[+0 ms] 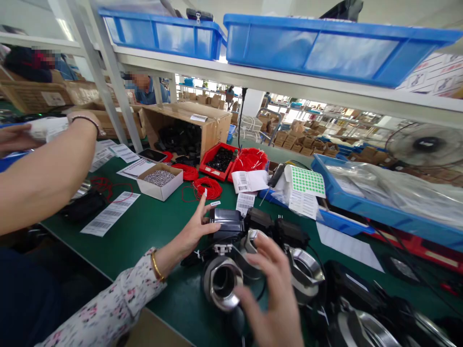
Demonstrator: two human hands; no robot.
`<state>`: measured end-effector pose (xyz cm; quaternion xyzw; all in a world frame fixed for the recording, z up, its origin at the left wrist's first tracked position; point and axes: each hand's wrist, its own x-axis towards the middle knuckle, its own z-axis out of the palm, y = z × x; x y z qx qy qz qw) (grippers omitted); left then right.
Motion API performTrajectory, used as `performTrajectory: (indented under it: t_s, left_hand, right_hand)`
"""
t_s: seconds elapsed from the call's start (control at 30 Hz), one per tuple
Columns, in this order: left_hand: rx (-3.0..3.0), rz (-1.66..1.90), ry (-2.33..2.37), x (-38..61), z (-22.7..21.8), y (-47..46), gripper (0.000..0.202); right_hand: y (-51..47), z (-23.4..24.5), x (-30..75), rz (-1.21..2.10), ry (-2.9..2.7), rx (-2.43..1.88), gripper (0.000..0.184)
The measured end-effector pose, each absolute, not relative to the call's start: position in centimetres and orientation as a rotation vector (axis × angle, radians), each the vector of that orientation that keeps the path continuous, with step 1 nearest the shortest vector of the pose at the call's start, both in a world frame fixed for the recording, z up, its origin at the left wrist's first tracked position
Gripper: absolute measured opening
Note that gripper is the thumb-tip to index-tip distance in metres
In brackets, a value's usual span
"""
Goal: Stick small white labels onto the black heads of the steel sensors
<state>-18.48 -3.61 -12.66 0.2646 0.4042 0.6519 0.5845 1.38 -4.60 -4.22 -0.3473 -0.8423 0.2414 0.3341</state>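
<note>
Low at the front, right hand: The right hand [277, 289] was blurry, its fingers wide and bent, with nothing seen in its grip. Its thumb crossed the edge of the metal ring [209, 284], but I could not tell if they touched.
Metal ring: It sat on the green table [155, 226], between the two hands and just in front of the black box [226, 222].
Left hand: The left hand [193, 230] was spread wide by the black box, some fingers over its side. One finger pointed up with a white label [206, 192] at its tip, and a second label [215, 203] was by the next finger.
Labels: It looked like the step was putting small labels on the black box. The next move seemed to need a still box and a flat, straight label.
More metal rings: More metal rings [307, 284] stood to the right.
Red wire: Past the hands lay a coil of red wire [209, 189], with a white box [170, 189] of silver bits beside it.
Other person: Another person's arm [43, 178] reached in at the left.
Far back: A cardboard box [215, 132] held black things.
</note>
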Motion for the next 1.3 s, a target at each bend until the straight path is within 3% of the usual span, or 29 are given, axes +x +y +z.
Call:
performTrajectory:
  t_s: [0.03, 0.13, 0.23, 0.57, 0.77, 1.1, 1.3]
  left_hand:
    - [0.611, 1.531, 0.963, -18.4, -12.5, -3.9, 0.108]
    - [0.576, 1.567, 0.975, -18.0, -11.8, -4.5, 0.105]
    - [0.569, 1.59, 0.984, -17.5, -11.2, -4.8, 0.1]
    - [0.617, 1.601, 1.006, -17.2, -11.6, -4.9, 0.087]
    - [0.568, 1.598, 1.006, -17.3, -11.6, -4.8, 0.086]
    - [0.571, 1.617, 1.001, -16.9, -11.0, -5.2, 0.086]
    - [0.529, 1.632, 1.015, -16.7, -11.0, -5.1, 0.081]
  right_hand:
    - [-3.5, -3.2, 1.1, 0.829, -1.975, -1.128, 0.011]
    - [0.3, -1.8, -0.6, 1.608, -1.543, -1.361, 0.032]
    - [2.4, -2.1, -2.4, 1.845, -1.393, -1.394, 0.039]
    - [3.4, -1.4, -2.8, 1.657, -1.925, -1.4, 0.026]
    - [4.2, -1.3, -3.8, 1.559, -2.032, -1.359, 0.008]
    - [4.1, -2.1, -4.1, 1.721, -1.996, -1.258, 0.013]
    - [3.4, -2.0, -4.2, 1.526, -2.09, -1.308, 0.008]
